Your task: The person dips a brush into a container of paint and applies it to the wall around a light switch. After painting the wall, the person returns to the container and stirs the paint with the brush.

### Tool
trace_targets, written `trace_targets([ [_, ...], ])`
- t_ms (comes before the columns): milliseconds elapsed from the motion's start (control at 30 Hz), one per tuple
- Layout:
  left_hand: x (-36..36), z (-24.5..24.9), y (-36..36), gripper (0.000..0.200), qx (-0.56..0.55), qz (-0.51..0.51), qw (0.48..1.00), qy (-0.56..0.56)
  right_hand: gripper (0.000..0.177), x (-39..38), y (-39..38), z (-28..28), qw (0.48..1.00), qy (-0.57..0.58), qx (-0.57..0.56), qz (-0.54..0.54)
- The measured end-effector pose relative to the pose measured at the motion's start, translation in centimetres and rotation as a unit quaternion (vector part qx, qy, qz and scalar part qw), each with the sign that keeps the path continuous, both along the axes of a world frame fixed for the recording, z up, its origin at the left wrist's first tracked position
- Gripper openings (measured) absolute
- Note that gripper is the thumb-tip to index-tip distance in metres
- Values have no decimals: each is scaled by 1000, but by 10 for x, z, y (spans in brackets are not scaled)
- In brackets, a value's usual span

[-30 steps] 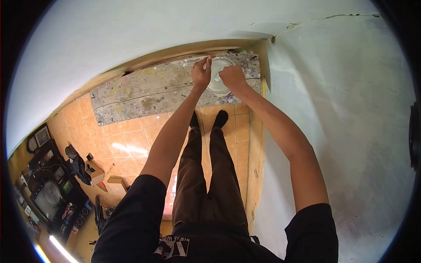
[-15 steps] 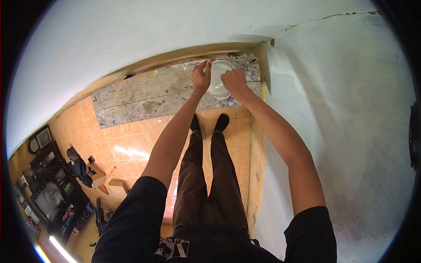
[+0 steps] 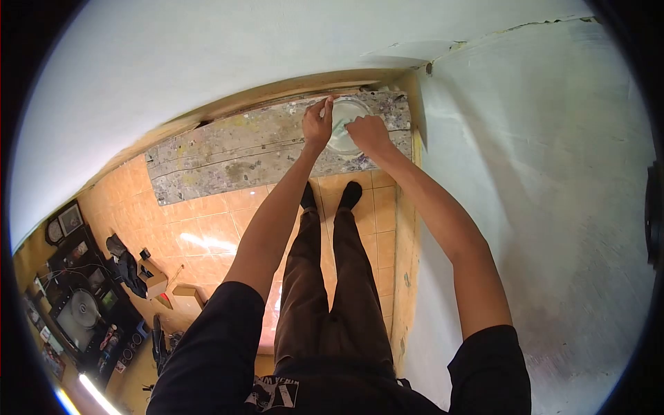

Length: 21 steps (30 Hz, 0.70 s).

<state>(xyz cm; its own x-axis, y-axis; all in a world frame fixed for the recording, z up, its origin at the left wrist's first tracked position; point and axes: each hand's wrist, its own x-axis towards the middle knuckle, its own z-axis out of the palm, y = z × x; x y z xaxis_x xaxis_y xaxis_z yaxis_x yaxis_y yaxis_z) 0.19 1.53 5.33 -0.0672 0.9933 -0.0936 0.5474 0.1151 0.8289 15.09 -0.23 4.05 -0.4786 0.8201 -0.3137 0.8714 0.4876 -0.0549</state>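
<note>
A round, see-through tub (image 3: 344, 150) with pale, whitish contents stands on a paint-spotted wooden plank (image 3: 228, 152). My left hand (image 3: 317, 127) is at the tub's left side, thumb and fingers pinched together at its rim. Over the right part of the tub, my right hand (image 3: 372, 135) is closed in a fist, knuckles up. A thin, pale streak shows by its fingertips inside the tub. I cannot tell what this fist grips, as the fingers hide it.
Pale walls (image 3: 532, 173) meet at a corner beyond the plank, with a cracked seam above. Orange floor tiles (image 3: 207, 225) lie below, under my feet (image 3: 350, 194). Down at the left are cardboard boxes (image 3: 153, 280) and a dark shelf unit (image 3: 79, 304) with a fan.
My right hand has shifted slightly down and left over the tub. My left hand stays at the rim, almost unmoved.
</note>
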Motion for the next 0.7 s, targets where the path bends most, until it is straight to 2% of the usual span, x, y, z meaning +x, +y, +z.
trace_targets([
  [467, -4, -21, -1, 31, 23, 2, 1000, 20, 8, -3, 3, 8, 1000, -7, 20, -14],
  [567, 0, -13, -1, 31, 3, 6, 1000, 1, 7, -3, 2, -2, 1000, 4, 14, -9],
  [700, -1, 5, -2, 32, 3, 7, 1000, 4, 12, 3, 1, 12, 998, 27, 17, -56],
])
